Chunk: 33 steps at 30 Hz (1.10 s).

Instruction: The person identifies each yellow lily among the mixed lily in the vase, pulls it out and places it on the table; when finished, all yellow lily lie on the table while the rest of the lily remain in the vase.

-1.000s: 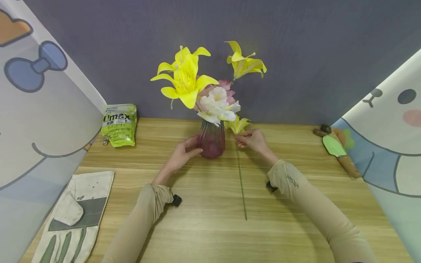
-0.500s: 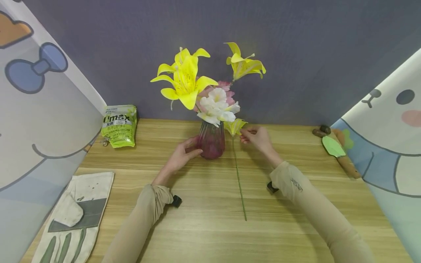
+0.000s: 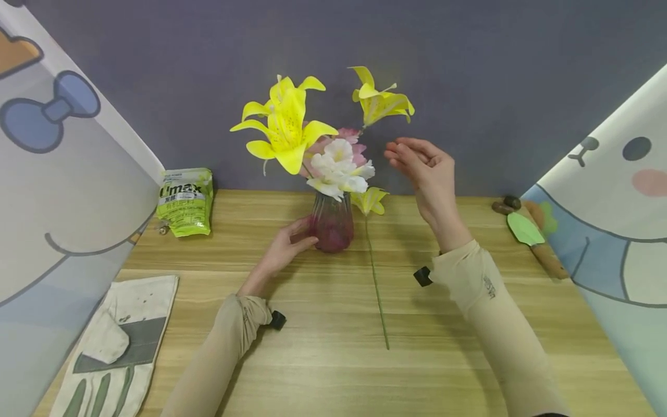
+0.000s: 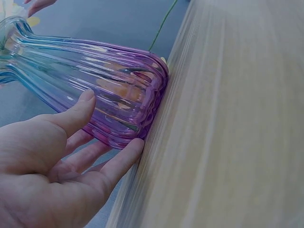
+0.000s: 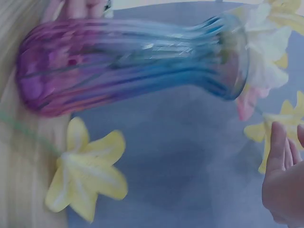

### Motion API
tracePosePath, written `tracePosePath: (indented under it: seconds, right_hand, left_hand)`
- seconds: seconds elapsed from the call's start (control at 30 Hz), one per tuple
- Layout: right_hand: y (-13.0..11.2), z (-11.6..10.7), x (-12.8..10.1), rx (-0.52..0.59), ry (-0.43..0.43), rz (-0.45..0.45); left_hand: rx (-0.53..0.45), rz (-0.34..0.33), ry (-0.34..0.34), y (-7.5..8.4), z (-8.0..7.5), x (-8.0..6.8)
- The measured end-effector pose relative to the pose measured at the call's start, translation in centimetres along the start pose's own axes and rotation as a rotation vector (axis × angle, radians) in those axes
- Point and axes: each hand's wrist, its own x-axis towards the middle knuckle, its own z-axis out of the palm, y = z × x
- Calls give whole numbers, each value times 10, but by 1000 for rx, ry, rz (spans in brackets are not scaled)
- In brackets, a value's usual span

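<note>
A ribbed glass vase, purple at its base and blue toward the neck, stands upright on the table. My left hand holds its lower left side, thumb in front and fingers passing behind. Yellow lilies, a white flower and pink blooms rise from the vase. Another yellow lily leans out to the right. Raised in the air right of the bouquet, my right hand has loosely bent fingers and holds nothing. A single-stemmed yellow lily lies beside the vase, its green stem pointing toward me.
On the left are a green fertilizer bag and a work glove. At the right edge lies a green trowel with a wooden handle, near small dark brown objects. A dark grey wall closes off the back.
My right hand has let go of the loose lily and risen up and to the right. That lily's head has shifted slightly left, closer to the vase. My left hand stays on the vase.
</note>
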Motion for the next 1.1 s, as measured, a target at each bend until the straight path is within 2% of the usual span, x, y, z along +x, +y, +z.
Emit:
tracePosePath:
  seconds: [0.2, 0.37, 0.5, 0.73, 1.1]
  right_hand:
    - [2, 20, 16, -65, 38, 102]
    - [10, 30, 25, -94, 58, 135]
    - [15, 36, 31, -118, 57, 122]
    - [22, 44, 37, -228, 42, 91]
    - [32, 48, 39, -311, 49, 5]
  left_hand:
    - [-2, -7, 8, -1, -1, -1]
    - [-11, -8, 4, -2, 0, -1]
    - [-24, -5, 2, -1, 1, 0]
    - [-11, -2, 8, -1, 0, 3]
    - [5, -16, -4, -1, 0, 1]
